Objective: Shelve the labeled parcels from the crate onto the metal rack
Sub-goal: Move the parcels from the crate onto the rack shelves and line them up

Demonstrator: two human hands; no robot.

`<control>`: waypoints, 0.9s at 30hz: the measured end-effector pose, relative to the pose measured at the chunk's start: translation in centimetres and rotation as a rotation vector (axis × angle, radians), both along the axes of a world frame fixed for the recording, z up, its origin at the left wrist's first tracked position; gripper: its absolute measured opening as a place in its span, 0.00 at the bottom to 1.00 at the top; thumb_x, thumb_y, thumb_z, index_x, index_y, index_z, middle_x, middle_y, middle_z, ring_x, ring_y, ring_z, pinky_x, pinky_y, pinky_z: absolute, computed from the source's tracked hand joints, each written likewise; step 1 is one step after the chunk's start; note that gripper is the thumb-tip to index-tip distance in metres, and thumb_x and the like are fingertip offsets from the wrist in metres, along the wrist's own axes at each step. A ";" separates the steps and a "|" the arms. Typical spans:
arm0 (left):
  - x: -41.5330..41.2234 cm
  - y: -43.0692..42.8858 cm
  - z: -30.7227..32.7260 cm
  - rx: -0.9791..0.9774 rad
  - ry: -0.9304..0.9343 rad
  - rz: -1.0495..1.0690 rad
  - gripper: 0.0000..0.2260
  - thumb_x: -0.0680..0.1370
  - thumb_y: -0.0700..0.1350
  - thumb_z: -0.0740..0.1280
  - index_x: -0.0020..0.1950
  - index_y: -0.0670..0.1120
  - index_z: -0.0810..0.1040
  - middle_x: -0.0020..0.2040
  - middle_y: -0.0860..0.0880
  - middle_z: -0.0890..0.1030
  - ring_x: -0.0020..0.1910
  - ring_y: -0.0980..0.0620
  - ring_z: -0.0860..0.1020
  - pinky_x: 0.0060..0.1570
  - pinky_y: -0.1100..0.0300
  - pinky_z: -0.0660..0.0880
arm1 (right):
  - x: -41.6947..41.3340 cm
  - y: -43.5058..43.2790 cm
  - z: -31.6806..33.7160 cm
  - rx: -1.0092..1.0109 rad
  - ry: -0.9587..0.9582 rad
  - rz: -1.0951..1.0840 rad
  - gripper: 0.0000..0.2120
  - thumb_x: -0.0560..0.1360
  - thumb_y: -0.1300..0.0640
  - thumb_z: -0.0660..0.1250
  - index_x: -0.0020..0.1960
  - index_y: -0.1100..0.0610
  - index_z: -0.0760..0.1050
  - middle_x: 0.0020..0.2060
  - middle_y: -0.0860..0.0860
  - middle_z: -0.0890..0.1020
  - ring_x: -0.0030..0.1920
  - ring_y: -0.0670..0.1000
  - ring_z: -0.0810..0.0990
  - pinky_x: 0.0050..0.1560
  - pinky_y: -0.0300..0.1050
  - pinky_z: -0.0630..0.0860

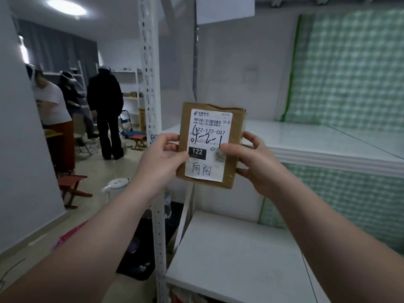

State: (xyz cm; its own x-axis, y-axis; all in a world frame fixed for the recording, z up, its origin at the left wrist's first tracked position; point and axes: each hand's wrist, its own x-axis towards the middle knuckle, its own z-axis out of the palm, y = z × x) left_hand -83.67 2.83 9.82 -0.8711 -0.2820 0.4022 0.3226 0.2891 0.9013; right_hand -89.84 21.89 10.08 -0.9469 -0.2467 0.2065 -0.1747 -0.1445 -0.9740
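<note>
The step in hand looks like reading and sorting. A brown cardboard parcel (237, 127) is held upright at the centre of the frame, with its white label (207, 132) turned toward the camera. It is clear of the metal rack (150, 73) and not yet on any shelf.

Both bare hands hold it. The left grip (162, 156) pinches the parcel's left edge, with the thumb lying over the lower left of the label and the fingers curled behind. The right grip (251, 159) clamps the right edge, its thumb on the label face near the small square code and its fingers wrapped round the back. The parcel therefore sits between the two grips, pinched mostly along its lower half, and its top edge stands free above them.

The handwritten marks on the label probably give a shelf position, though that is only a guess. Just behind and to the right of the parcel is the white middle shelf (317, 141). A lower shelf (240, 259) fills the bottom centre.

The next move calls for choosing a level. The parcel then has to be carried right, past the perforated upright, and set flat or on edge on a shelf board without catching the post.

A dark container (140, 248) sits on the floor at lower centre, left of the upright. Whether it is the crate cannot be told.
</note>
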 end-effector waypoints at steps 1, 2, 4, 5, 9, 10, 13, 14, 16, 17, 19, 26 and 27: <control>-1.4 -0.7 0.4 -0.004 0.027 0.014 0.14 0.77 0.38 0.67 0.62 0.48 0.73 0.49 0.52 0.79 0.44 0.59 0.81 0.36 0.66 0.77 | -1.2 -0.7 0.7 0.005 0.022 -0.007 0.41 0.67 0.59 0.78 0.74 0.51 0.61 0.58 0.52 0.82 0.55 0.52 0.83 0.51 0.49 0.77; -2.8 -1.5 0.8 -0.010 0.054 0.024 0.15 0.77 0.38 0.67 0.62 0.48 0.73 0.50 0.52 0.79 0.44 0.58 0.81 0.37 0.65 0.77 | -2.5 -1.5 1.4 0.013 0.046 -0.011 0.40 0.68 0.60 0.77 0.73 0.51 0.61 0.57 0.51 0.83 0.55 0.52 0.83 0.51 0.49 0.78; -5.6 -3.1 1.6 -0.033 0.099 0.034 0.15 0.76 0.39 0.67 0.62 0.48 0.72 0.52 0.51 0.80 0.47 0.56 0.81 0.42 0.61 0.79 | -5.2 -3.2 2.8 0.035 0.091 -0.018 0.40 0.68 0.59 0.78 0.74 0.50 0.61 0.56 0.49 0.84 0.55 0.51 0.83 0.58 0.53 0.77; -7.1 -4.1 2.0 -0.049 0.117 0.040 0.16 0.76 0.39 0.68 0.62 0.48 0.72 0.54 0.50 0.80 0.49 0.55 0.81 0.45 0.58 0.80 | -6.6 -4.2 3.5 0.042 0.111 -0.020 0.41 0.67 0.58 0.78 0.74 0.49 0.61 0.56 0.49 0.83 0.56 0.51 0.82 0.63 0.56 0.74; -12.5 -7.7 2.6 -0.146 0.199 0.083 0.23 0.75 0.40 0.70 0.67 0.51 0.68 0.59 0.54 0.77 0.52 0.57 0.78 0.52 0.58 0.78 | -11.8 -8.0 5.2 0.048 0.146 -0.029 0.50 0.59 0.53 0.80 0.76 0.49 0.59 0.59 0.49 0.81 0.59 0.51 0.81 0.65 0.57 0.72; -13.6 -8.3 2.5 -0.190 0.218 0.094 0.26 0.75 0.41 0.71 0.69 0.52 0.66 0.60 0.56 0.75 0.53 0.60 0.76 0.51 0.63 0.76 | -12.9 -8.7 5.4 0.042 0.153 -0.024 0.51 0.59 0.53 0.80 0.76 0.48 0.59 0.60 0.50 0.81 0.58 0.51 0.81 0.63 0.55 0.74; -16.6 -9.9 1.6 -0.315 0.255 0.112 0.30 0.76 0.41 0.69 0.74 0.54 0.60 0.62 0.59 0.71 0.54 0.66 0.73 0.52 0.68 0.73 | -16.1 -10.7 4.9 0.025 0.151 -0.002 0.44 0.68 0.58 0.78 0.77 0.47 0.57 0.60 0.50 0.80 0.55 0.49 0.82 0.49 0.45 0.76; -17.5 -10.3 1.0 -0.351 0.262 0.123 0.30 0.76 0.42 0.69 0.75 0.53 0.60 0.64 0.58 0.70 0.56 0.64 0.72 0.55 0.63 0.75 | -16.9 -11.1 4.5 0.022 0.144 -0.002 0.43 0.70 0.59 0.76 0.77 0.47 0.56 0.59 0.50 0.80 0.54 0.48 0.82 0.47 0.44 0.75; -19.1 -10.9 -0.3 -0.450 0.271 0.187 0.29 0.76 0.43 0.68 0.74 0.52 0.60 0.65 0.56 0.69 0.60 0.58 0.72 0.59 0.55 0.76 | -18.4 -11.6 3.5 0.033 0.130 -0.005 0.45 0.70 0.59 0.76 0.78 0.45 0.54 0.60 0.50 0.79 0.54 0.49 0.81 0.48 0.45 0.74; -19.9 -11.1 -0.9 -0.502 0.267 0.223 0.29 0.76 0.44 0.68 0.75 0.51 0.60 0.66 0.55 0.69 0.60 0.57 0.72 0.60 0.55 0.75 | -19.0 -11.8 3.0 0.037 0.127 -0.008 0.47 0.69 0.58 0.77 0.78 0.44 0.53 0.62 0.51 0.78 0.55 0.50 0.81 0.48 0.45 0.74; -21.0 -11.4 -1.8 -0.556 0.258 0.265 0.30 0.77 0.46 0.67 0.76 0.51 0.58 0.69 0.51 0.66 0.62 0.55 0.70 0.61 0.58 0.72 | -19.9 -12.0 2.5 0.044 0.133 -0.006 0.50 0.65 0.54 0.78 0.78 0.43 0.53 0.63 0.50 0.77 0.57 0.51 0.81 0.48 0.43 0.76; -22.9 -11.2 -3.5 -0.564 0.298 0.380 0.34 0.76 0.44 0.66 0.78 0.47 0.52 0.71 0.48 0.58 0.69 0.51 0.62 0.61 0.64 0.63 | -21.5 -13.7 2.1 0.113 0.216 0.016 0.36 0.72 0.57 0.75 0.72 0.38 0.61 0.55 0.39 0.76 0.50 0.42 0.81 0.34 0.30 0.76; -23.2 -11.2 -3.7 -0.560 0.300 0.384 0.35 0.76 0.44 0.67 0.78 0.47 0.52 0.71 0.48 0.58 0.68 0.51 0.63 0.60 0.64 0.64 | -21.6 -13.8 2.1 0.122 0.222 0.015 0.32 0.72 0.57 0.74 0.68 0.35 0.63 0.54 0.39 0.76 0.48 0.41 0.81 0.33 0.29 0.76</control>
